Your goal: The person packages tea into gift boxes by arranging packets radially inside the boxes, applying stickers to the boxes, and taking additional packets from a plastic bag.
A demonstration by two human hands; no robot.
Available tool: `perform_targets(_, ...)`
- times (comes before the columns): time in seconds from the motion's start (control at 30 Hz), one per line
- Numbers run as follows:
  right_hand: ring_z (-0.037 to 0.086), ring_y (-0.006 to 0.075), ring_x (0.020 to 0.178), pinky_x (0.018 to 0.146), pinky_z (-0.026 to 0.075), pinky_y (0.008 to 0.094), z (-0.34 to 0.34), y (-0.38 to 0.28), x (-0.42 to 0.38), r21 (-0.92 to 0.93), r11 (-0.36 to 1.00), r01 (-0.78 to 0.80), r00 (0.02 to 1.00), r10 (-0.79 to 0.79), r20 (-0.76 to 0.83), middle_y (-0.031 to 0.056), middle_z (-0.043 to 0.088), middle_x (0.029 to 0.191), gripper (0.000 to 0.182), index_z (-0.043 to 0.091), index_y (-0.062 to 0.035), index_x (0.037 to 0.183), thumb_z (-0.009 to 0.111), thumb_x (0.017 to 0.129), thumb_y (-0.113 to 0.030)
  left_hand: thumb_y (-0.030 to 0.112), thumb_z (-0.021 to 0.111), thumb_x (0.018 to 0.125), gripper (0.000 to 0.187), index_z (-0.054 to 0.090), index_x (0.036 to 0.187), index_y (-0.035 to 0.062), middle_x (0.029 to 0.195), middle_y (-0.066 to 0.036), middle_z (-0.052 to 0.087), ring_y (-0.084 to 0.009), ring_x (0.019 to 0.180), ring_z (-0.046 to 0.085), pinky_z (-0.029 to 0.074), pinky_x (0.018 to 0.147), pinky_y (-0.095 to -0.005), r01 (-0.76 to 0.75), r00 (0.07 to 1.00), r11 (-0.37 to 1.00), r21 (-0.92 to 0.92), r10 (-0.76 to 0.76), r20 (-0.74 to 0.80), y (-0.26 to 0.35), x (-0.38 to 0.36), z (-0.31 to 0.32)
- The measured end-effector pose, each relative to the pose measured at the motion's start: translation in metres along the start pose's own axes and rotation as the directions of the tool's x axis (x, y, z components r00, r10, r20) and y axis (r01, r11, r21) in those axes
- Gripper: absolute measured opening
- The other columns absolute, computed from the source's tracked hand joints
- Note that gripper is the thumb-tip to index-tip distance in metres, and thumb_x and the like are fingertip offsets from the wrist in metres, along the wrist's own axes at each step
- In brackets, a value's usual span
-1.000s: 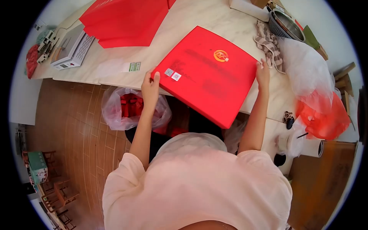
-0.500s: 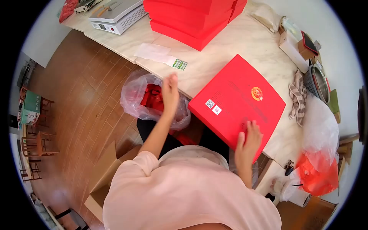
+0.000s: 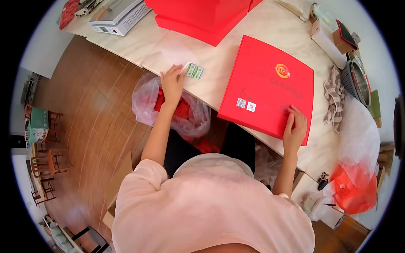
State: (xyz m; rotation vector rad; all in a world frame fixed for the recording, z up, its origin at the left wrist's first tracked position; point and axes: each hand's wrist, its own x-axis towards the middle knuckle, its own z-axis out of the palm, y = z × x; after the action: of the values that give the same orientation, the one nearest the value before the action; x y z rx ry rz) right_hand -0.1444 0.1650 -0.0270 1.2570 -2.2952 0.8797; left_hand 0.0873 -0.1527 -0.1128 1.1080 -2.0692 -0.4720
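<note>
A flat red box point(image 3: 270, 84) with a gold emblem and two small square codes lies on the marble table point(image 3: 236, 55). My right hand point(image 3: 295, 126) rests on its near right corner, fingers apart. At the table's front edge my left hand point(image 3: 173, 84) reaches to a translucent backing sheet point(image 3: 177, 52) that bears green-and-white stickers point(image 3: 195, 71). Its thumb and forefinger touch or nearly touch the sheet's edge; whether they grip it is unclear. Below that hand, a clear plastic bag point(image 3: 143, 101) holds red pieces point(image 3: 181, 110).
Stacked red boxes point(image 3: 202, 19) stand at the back beside a grey-white device point(image 3: 120, 19). On the right are a striped cloth point(image 3: 333, 99), a grey basket point(image 3: 349, 80), plastic bags point(image 3: 358, 139) and keys point(image 3: 322, 181). A cardboard box point(image 3: 110, 215) sits on the floor.
The red box has turned and sits farther onto the table. My left hand has moved left and up to the sticker sheet. My right hand has stayed at the box's near corner.
</note>
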Motion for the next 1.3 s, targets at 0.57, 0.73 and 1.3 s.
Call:
perform_targets(0.57, 0.056, 0.0213, 0.076, 0.067, 0.046, 0.032, 0.007, -0.135, 0.055, 0.796, 0.564, -0.219, 0.889, -0.222, 0.401, 0.0077, 0.061, 0.079, 0.019, 0.066, -0.0043, 0.096, 0.07, 0.078, -0.005, 0.021, 0.049, 0.097, 0.031, 0.058, 0.081, -0.0035, 0.067, -0.007, 0.046, -0.0139, 0.062, 0.045, 0.038, 0.058, -0.0264, 0.055, 0.819, 0.836, -0.545, 0.274, 0.503, 0.133, -0.042, -0.121)
perform_targets(0.73, 0.056, 0.0199, 0.077, 0.067, 0.045, 0.0281, 0.011, -0.122, 0.05, 0.733, 0.644, 0.22, 0.91, -0.406, 0.083, 0.0076, 0.06, 0.084, 0.016, 0.067, -0.0052, 0.09, 0.071, 0.075, 0.001, 0.026, 0.046, 0.099, 0.037, 0.05, 0.074, -0.0005, 0.066, 0.001, 0.042, -0.0068, 0.064, 0.038, 0.034, 0.057, -0.0247, 0.266, 0.772, 0.75, -0.606, 0.211, 0.599, 0.141, -0.042, -0.112)
perform_targets(1.3, 0.055, 0.0078, 0.079, 0.072, 0.044, 0.0211, -0.015, -0.042, 0.026, 0.797, 0.33, -0.506, 0.836, 0.416, 0.358, 0.002, 0.061, 0.083, 0.01, 0.061, -0.0007, 0.091, 0.065, 0.088, -0.009, 0.023, 0.052, 0.094, 0.025, 0.063, 0.111, 0.0076, 0.102, -0.011, 0.06, -0.0287, 0.096, 0.057, 0.043, 0.085, -0.0404, -0.293, 0.851, 0.955, -0.037, 0.243, -0.465, 0.016, 0.071, -0.042)
